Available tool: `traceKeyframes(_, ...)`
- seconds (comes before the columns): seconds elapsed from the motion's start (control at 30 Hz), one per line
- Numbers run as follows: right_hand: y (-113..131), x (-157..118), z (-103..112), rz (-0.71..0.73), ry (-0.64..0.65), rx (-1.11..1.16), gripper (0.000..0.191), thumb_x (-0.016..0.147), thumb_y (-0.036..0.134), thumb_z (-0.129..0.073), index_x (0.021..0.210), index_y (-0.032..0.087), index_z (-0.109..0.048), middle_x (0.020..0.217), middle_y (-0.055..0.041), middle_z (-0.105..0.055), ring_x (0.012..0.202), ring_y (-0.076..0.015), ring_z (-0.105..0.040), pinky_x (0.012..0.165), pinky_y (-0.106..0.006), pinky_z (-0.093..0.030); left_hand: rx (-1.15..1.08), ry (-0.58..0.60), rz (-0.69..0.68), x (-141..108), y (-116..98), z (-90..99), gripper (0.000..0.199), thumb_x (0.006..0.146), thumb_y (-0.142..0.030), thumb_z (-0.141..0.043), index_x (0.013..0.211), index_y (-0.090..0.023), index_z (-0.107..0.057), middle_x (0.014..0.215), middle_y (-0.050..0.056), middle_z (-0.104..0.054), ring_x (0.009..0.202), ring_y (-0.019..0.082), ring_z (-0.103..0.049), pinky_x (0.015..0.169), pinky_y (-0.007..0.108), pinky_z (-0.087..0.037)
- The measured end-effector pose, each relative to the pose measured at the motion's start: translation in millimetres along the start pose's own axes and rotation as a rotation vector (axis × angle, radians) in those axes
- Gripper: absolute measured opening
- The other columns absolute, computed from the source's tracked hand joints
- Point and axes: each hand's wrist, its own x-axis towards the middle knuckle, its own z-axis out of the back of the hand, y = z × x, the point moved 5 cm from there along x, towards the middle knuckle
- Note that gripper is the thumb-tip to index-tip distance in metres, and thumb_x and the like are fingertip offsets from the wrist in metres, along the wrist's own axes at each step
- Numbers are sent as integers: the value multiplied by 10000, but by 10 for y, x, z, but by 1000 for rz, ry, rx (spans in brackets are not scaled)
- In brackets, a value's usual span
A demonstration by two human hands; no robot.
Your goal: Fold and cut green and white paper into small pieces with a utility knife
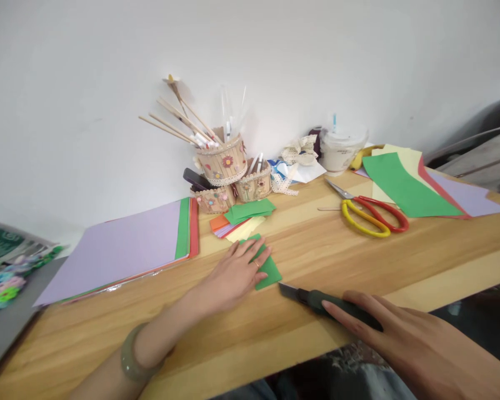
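My left hand (241, 269) lies on a small piece of green paper (270, 276), its fingers stretched out and pressing the sheet to the wooden table. A bracelet and a ring are on that arm and hand. Wrapped around the dark handle of a utility knife (316, 300) is my right hand (383, 328). The knife's bare blade points left, and its tip is at the lower right corner of the green paper. Just behind my left hand sits a small pile of cut paper pieces (250, 210) in green, orange, purple and pale yellow.
Large coloured sheets (129, 236) lie at the left. Decorated stick holders (223, 161) with brushes and pens stand by the wall. Scissors (370, 214) with red and yellow handles, a plastic cup (342, 150) and paper offcuts (412, 189) are at the right on the table (316, 250).
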Motion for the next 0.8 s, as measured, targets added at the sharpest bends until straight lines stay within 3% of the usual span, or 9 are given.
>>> traceKeyframes(0.1,19,4,0,15,-7,-9,941,663,-86,-297,1523,243,-102,1061,-82,-678,824,-161,-701,608,-239,-566,8,-24,-25,-3,4,-5,509,1029,-383,-259,1443,-99,-339,1536,169,-284,1424,289,-244,1127,448,-280)
traceKeyframes(0.3,30,76,55,-9,-40,29,751,664,-80,-316,1333,213,-489,1038,-81,-677,813,-159,-700,577,-228,-557,4,-57,-41,-5,2,-8,511,1031,-396,-249,1442,-105,-332,1536,164,-285,1433,271,-224,1135,417,-276)
traceKeyframes(0.47,105,166,103,-24,-51,26,734,629,-81,-307,1282,182,-514,967,-76,-683,761,-148,-696,552,-206,-541,-26,6,-5,4,-11,-35,537,1030,-407,-242,1461,-91,-291,1554,149,-233,1455,274,-101,1157,437,-232)
traceKeyframes(0.63,162,179,97,-50,-49,58,712,628,-54,-323,1286,154,-499,980,-95,-675,707,-145,-685,470,-184,-498,-99,17,37,10,-1,-81,574,1024,-432,-238,1496,-107,-194,1570,137,-143,1454,233,-112,1166,428,-225)
traceKeyframes(0.8,136,126,50,-80,-22,93,742,637,-48,-329,1332,177,-464,1043,-100,-669,784,-160,-689,523,-196,-523,-74,8,45,12,11,-118,561,1022,-425,-248,1484,-107,-231,1568,136,-168,1457,231,-76,1166,426,-219)
